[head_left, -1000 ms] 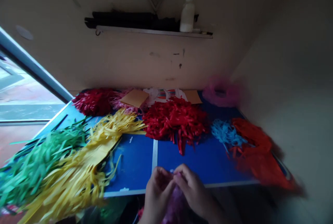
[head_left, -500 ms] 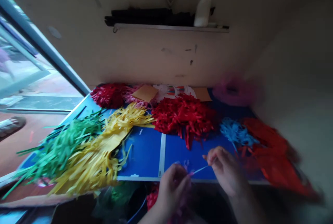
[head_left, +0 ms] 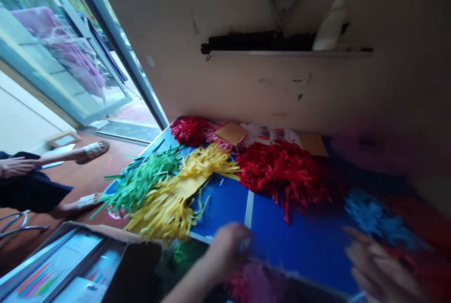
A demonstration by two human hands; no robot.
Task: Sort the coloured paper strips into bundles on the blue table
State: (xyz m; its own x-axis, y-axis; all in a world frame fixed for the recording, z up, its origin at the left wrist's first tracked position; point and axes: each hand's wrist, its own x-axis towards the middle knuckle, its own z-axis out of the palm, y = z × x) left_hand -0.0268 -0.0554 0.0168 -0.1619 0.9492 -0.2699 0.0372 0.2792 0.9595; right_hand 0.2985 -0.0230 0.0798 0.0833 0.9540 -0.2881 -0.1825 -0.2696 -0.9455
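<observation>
My left hand [head_left: 230, 246], blurred by motion, is closed at the table's front edge. A pinkish-purple bundle of streamer strips [head_left: 262, 282] hangs just below it; the pinch itself is smeared. Over the right part of the blue table [head_left: 225, 204] is my right hand [head_left: 380, 265], also blurred, its fingers apart and no string visible in them. It is nearest to a small blue streamer bundle [head_left: 375, 218] and dark red material [head_left: 430, 265] at the right edge.
Green [head_left: 148, 181], yellow [head_left: 176, 199] and red streamer bundles [head_left: 282, 171] lie across the table. Brown cards [head_left: 231, 133] lie at the back. A cardboard box [head_left: 137, 270] stands front left. Another person's legs [head_left: 59, 157] show beside the doorway. A white bottle [head_left: 330, 26] stands on the wall shelf.
The view has swung left, so the table sits further right. My hands have moved apart, and the white string stretched between them earlier no longer shows.
</observation>
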